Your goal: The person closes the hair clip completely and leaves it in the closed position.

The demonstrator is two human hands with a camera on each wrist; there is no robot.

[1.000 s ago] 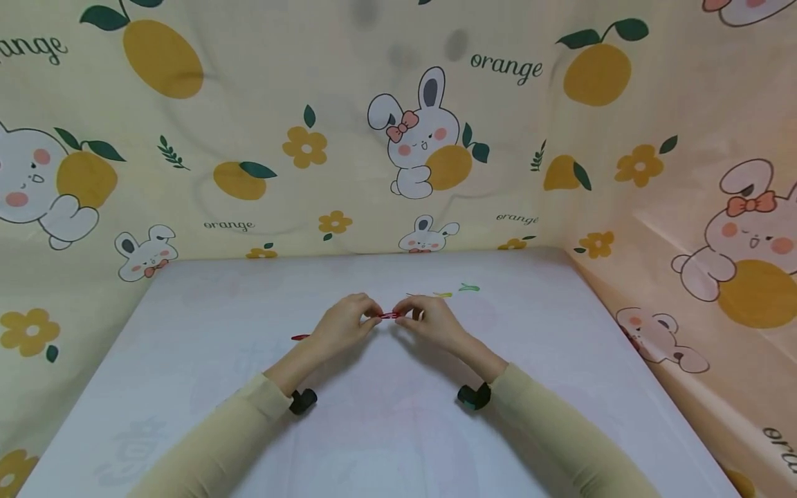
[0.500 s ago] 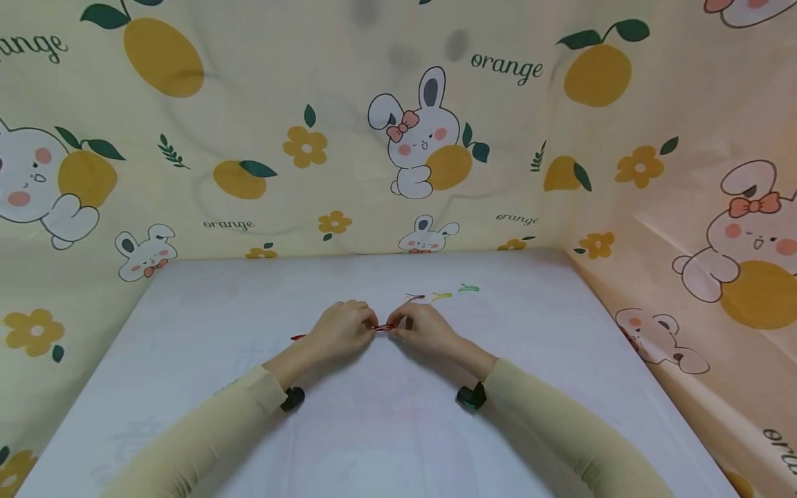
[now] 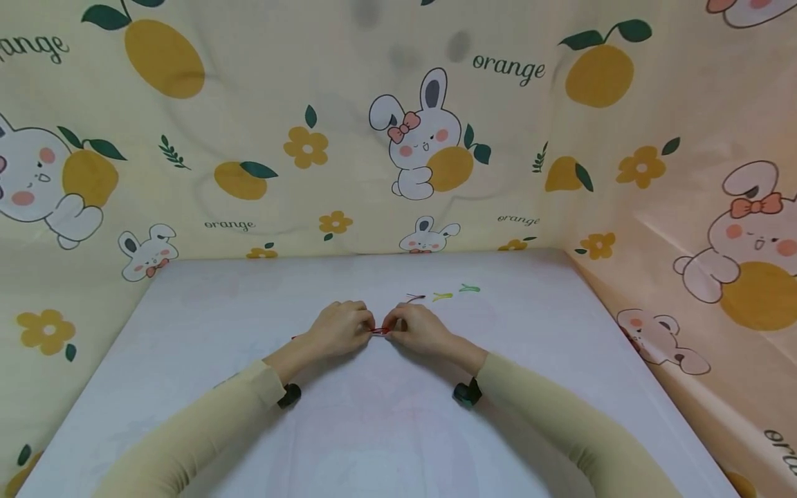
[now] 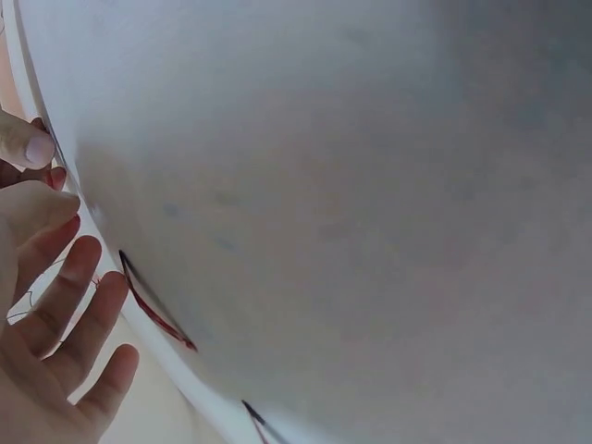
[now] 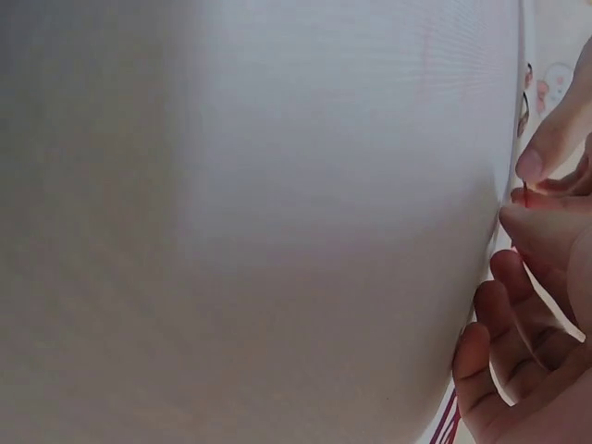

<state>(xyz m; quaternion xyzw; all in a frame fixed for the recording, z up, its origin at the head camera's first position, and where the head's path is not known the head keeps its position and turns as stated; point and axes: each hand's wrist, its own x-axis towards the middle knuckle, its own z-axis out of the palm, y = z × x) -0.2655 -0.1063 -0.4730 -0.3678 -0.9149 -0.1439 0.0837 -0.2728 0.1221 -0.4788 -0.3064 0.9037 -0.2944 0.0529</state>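
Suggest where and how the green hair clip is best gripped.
Probably pinch the green hair clip at its right end, coming from above right: that end looks joined in the head view, while the left end forks and faces the yellow hair clip.

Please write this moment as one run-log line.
left hand: pinches red clip | right hand: pinches same red clip | table: yellow clip, green clip beyond hands

Slender, narrow red clip with an elongated outline [image 3: 378, 331], pinched at both ends.
Left fingers [image 3: 364, 324] grip one end and right fingers [image 3: 394, 324] the other; its thin red middle shows between them, roughly level, running sideways above or against the table [image 3: 373, 415].
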